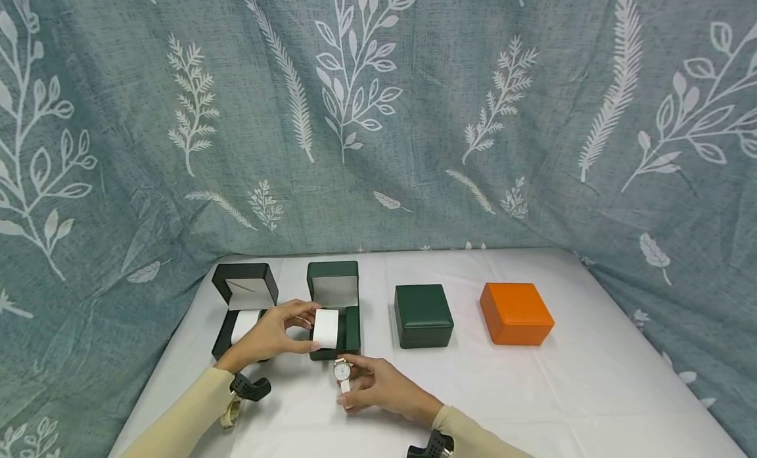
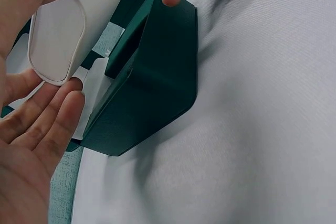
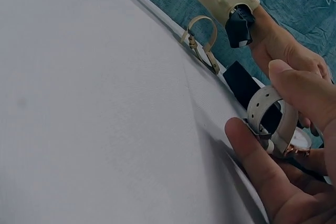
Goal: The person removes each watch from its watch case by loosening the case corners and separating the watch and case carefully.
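My left hand (image 1: 273, 334) pinches a white watch cushion (image 1: 326, 328) between thumb and fingers. In the head view the cushion overlaps the open dark green watch box (image 1: 353, 330); the left wrist view shows its rounded end (image 2: 56, 43) facing the palm beside the box wall (image 2: 157, 87). Just in front of that box, my right hand (image 1: 387, 387) holds a small wristwatch (image 1: 342, 371) with a white strap and round white dial. Its strap (image 3: 255, 107) forms a loop between thumb and fingers in the right wrist view.
An open black watch box (image 1: 245, 274) with a white cushion (image 1: 243, 324) stands at the left, partly behind my left hand. A closed green box (image 1: 423, 315) and a closed orange box (image 1: 517, 313) stand to the right. A tan-strapped watch (image 1: 230, 413) lies by the left forearm.
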Action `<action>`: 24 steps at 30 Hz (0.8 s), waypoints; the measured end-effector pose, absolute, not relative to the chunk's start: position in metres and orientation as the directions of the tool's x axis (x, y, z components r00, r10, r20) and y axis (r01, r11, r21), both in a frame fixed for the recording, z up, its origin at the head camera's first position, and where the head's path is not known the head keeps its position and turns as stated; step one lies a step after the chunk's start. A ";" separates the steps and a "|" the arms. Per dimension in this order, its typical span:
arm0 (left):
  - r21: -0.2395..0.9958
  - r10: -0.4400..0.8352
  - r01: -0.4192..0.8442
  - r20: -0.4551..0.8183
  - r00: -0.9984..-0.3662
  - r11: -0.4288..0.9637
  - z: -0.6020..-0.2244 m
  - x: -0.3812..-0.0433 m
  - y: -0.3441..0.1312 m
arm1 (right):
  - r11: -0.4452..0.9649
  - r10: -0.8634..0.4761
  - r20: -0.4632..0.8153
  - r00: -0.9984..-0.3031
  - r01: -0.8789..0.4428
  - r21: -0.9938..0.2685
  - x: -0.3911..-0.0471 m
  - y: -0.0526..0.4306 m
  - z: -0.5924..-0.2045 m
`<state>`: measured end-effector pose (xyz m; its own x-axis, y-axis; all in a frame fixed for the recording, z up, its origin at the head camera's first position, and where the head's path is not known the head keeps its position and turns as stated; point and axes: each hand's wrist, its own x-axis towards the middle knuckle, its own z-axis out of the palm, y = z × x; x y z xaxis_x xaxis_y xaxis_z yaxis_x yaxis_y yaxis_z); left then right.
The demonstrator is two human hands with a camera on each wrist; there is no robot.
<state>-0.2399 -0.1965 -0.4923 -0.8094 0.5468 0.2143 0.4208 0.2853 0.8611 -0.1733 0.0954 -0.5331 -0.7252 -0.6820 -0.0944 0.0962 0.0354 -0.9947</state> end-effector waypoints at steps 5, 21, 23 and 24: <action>0.862 0.548 0.415 0.206 -0.811 0.290 -0.492 -0.240 -0.197 | 0.042 -0.661 -0.119 -0.741 0.122 -0.992 -0.172 0.093 -0.531; 0.854 0.552 0.425 0.207 -0.807 0.301 -0.494 -0.239 -0.198 | 0.061 -0.604 -0.156 -0.782 0.149 -0.987 -0.165 0.087 -0.528; 0.854 0.551 0.423 0.205 -0.809 0.304 -0.494 -0.240 -0.198 | 0.057 -0.605 -0.155 -0.781 0.152 -0.987 -0.165 0.087 -0.527; 0.854 0.550 0.422 0.204 -0.810 0.304 -0.495 -0.240 -0.198 | 0.054 -0.606 -0.152 -0.781 0.151 -0.987 -0.165 0.087 -0.527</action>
<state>-0.2398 -0.1977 -0.4947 -0.8100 0.5498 0.2041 0.4219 0.3044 0.8540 -0.1653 0.0869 -0.5274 -0.7809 -0.6058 -0.1523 0.1508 0.0537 -0.9871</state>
